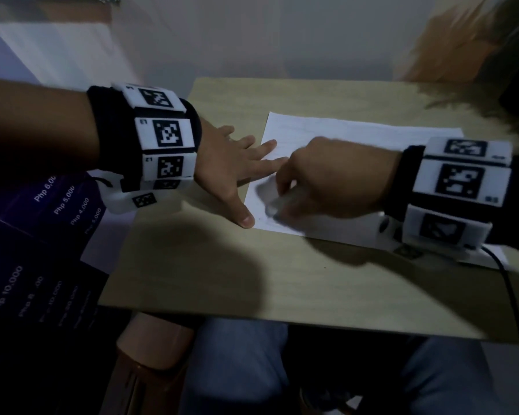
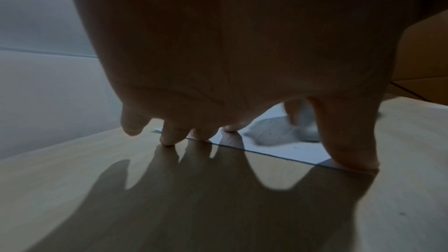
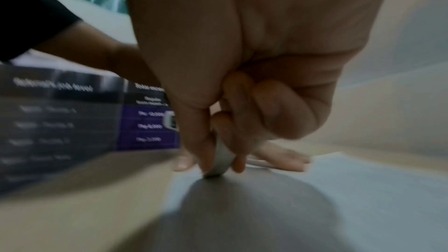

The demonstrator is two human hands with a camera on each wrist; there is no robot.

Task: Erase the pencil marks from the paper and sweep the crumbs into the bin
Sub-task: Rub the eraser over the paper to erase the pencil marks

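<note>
Erasing step in hand, sweep not started. The right hand (image 1: 330,178) pinches a small pale eraser (image 3: 221,160) between thumb and curled fingers, its lower end pressed on the paper (image 1: 357,136); the eraser is smeared by motion blur in the head view, so a rubbing stroke looks underway, as a guess. The left hand (image 1: 231,169) lies flat with fingers spread straight, holding nothing; its thumb and at least two fingertips sit on the paper's near-left edge, the others on the desk (image 1: 192,280) just beside it, pinning the sheet. The eraser works right between the left thumb and left index finger, close to both. Faint pencil lines show on the paper beyond the right hand's knuckles, too dim to read, so some marks probably remain. A few dark specks lie on the paper near the eraser in the left wrist view, likely crumbs; too small to be sure. Next move calls for: steady down-pressure from the left hand so the sheet does not buckle or slide, short strokes over what lines remain, then shifting both hands further along the sheet. After that, crumbs need gathering toward a desk edge. Containers: no bin can be picked out in any view, so where the crumbs go and what the bin holds cannot be told. A dark printed board (image 1: 42,250) with price text sits left of the left wrist, off the desk.
</note>
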